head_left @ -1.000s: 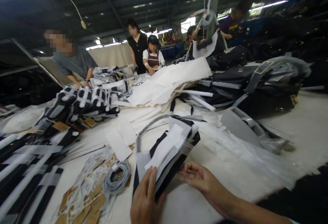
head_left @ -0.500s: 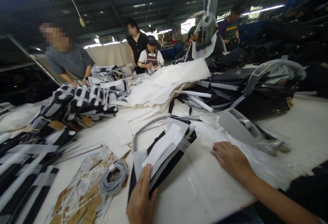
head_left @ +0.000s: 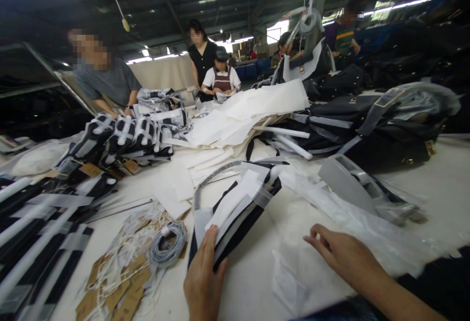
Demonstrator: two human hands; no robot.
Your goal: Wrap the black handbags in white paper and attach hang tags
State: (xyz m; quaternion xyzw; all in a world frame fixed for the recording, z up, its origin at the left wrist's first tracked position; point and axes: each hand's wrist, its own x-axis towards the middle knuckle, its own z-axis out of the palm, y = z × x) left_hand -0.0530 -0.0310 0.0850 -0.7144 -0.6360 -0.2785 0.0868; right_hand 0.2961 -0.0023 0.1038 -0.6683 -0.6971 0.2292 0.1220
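My left hand [head_left: 204, 277] is closed around the near end of a black bag [head_left: 253, 220], fingers on top and thumb on the side. White paper [head_left: 235, 198] lies along the bag's upper face under a clear strip, and a grey-wrapped handle [head_left: 205, 184] arches behind it. Right of the bag, my right hand [head_left: 341, 255] hovers over the table, fingers loosely bent and apart, with nothing visible in them. A crumpled piece of clear plastic [head_left: 288, 286] is between my two hands, low in the view.
Brown tags with strings [head_left: 123, 282] and a grey coil [head_left: 167, 245] lie at left, beside wrapped black bags [head_left: 44, 247]. White sheets [head_left: 242, 115] are piled ahead. More black bags [head_left: 396, 139] and clear plastic film [head_left: 352, 213] occupy the right. Several people work beyond.
My right hand has moved down and slightly right, away from the plastic film. The crumpled clear plastic now shows between my hands. My left hand keeps its hold on the bag.
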